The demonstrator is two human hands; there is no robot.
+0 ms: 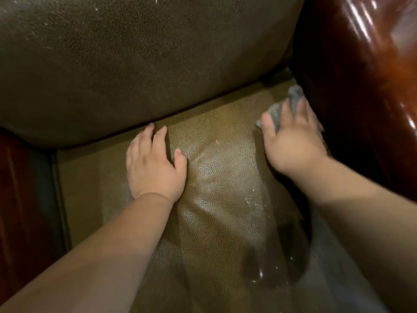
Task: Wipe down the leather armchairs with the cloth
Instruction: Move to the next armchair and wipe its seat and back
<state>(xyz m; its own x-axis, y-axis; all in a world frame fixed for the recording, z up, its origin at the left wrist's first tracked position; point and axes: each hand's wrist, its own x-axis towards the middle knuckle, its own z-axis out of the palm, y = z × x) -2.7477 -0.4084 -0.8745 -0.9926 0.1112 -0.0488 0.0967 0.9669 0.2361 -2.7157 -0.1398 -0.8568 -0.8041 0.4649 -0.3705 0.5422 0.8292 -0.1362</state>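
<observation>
I look down into a brown pebbled leather armchair; its seat cushion (pixel 216 177) fills the middle and its back cushion (pixel 135 64) the top. My left hand (pixel 155 163) rests flat on the seat near the back crease, fingers straight. My right hand (pixel 291 136) presses a grey cloth (pixel 293 96) onto the seat's far right corner, against the right armrest; the cloth pokes out between and beyond the fingers. Most of the cloth is hidden under the palm.
A glossy reddish-brown wooden armrest (pixel 361 75) rises on the right. A matching dark wooden armrest (pixel 20 199) borders the left. White specks and a dark damp patch (pixel 275 256) mark the seat's front right. The back cushion overhangs the seat crease.
</observation>
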